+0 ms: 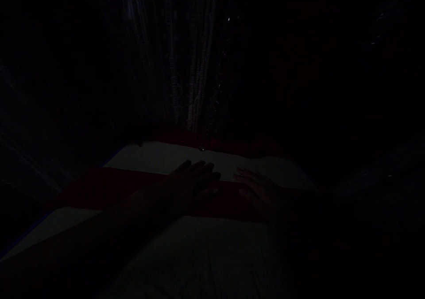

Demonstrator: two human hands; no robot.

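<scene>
one striped cloth [146,157], red and pale bands, spread beneath both hands. left hand [191,186]: palm down over it, fingers extended, slightly apart, grasping nothing. right hand [260,190]: near the left, fingers likewise extended. behind: dark textured hanging fabric [195,82], detail obscured.

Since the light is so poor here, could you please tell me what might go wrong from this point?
The striped cloth could wrinkle or slip if the left hand and right hand press unevenly. The shiny strand, seen just beyond the left hand, might get snagged. In this darkness, a fold could go unnoticed.
</scene>
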